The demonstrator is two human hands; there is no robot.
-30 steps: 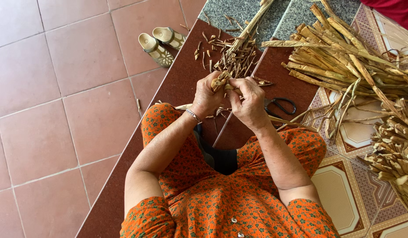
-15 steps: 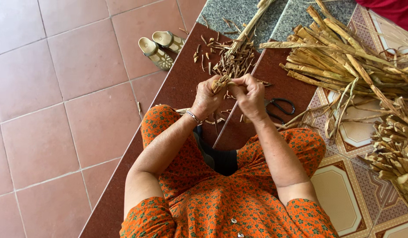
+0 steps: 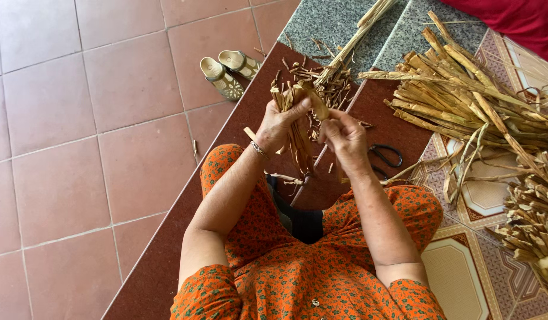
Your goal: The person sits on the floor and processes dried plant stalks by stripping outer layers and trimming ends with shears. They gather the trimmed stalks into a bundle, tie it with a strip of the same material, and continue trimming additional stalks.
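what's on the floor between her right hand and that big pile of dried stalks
In the head view, black-handled scissors lie between the right hand and the dried stalk pile.

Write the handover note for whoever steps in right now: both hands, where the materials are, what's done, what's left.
Left hand: closed on a bundle of dried leaf strips that hangs down to the lap.
Right hand: fingertips pinch the bundle's top end, beside the left thumb.
Scissors lie on the step by the right wrist.
Done: short trimmings lie scattered on the step ahead.
Left: a big pile of uncut dried stalks to the right; a heap of shorter pieces lies at the far right.
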